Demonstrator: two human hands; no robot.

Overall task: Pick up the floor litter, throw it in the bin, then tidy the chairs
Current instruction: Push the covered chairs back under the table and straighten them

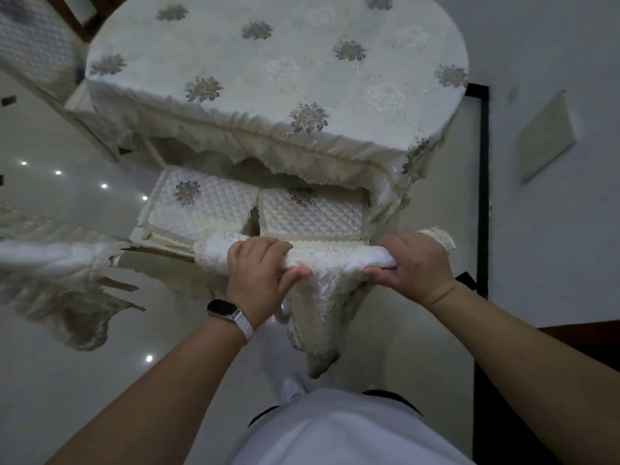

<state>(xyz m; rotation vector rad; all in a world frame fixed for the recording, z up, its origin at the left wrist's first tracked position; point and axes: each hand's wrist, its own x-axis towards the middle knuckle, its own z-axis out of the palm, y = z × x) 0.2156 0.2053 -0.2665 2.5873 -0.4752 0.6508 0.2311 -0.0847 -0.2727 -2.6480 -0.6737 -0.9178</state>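
Note:
Directly below me stands a chair (pixel 312 216) with a quilted cream seat and a lace-covered backrest top (pixel 335 260). My left hand (pixel 261 273) grips the left part of that backrest top, fingers curled over it and thumb underneath. My right hand (pixel 412 263) grips its right end the same way. The seat's far part lies under the hanging edge of the tablecloth. A second chair (pixel 198 203) with the same quilted seat stands close beside it on the left. No litter or bin is in view.
A round table (pixel 278 72) with a cream flowered cloth fills the top. Another covered chair (pixel 33 45) is at the far left, and a blurred covered chair back (pixel 57 263) at mid left. A wall with a dark skirting strip (pixel 483 182) runs along the right. The floor is glossy tile (pixel 67 380).

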